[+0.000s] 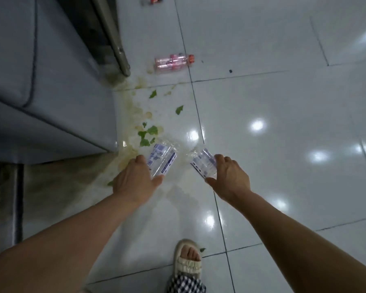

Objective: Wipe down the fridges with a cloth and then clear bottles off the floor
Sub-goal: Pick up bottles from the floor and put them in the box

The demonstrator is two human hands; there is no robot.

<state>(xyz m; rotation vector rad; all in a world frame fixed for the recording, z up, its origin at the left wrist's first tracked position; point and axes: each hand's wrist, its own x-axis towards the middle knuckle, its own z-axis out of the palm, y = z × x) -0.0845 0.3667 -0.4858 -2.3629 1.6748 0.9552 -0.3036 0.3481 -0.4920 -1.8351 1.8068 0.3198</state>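
My left hand [135, 178] grips a clear plastic bottle [163, 159] with a white and blue label, low over the tiled floor. My right hand [228, 176] grips a second clear bottle [203, 163] of the same kind. Both bottles point away from me. Farther off, a pink-labelled bottle [173, 62] with a red cap lies on its side on the floor. Another bottle [152, 0] with a red label lies at the top edge, partly cut off. The grey fridge [51, 81] stands at the left.
Green leaf scraps [148, 134] and yellowish stains [131, 106] lie on the white floor tiles [283, 123] by the fridge corner. A metal leg [118, 49] stands behind the fridge. My sandalled foot [188, 261] is at the bottom.
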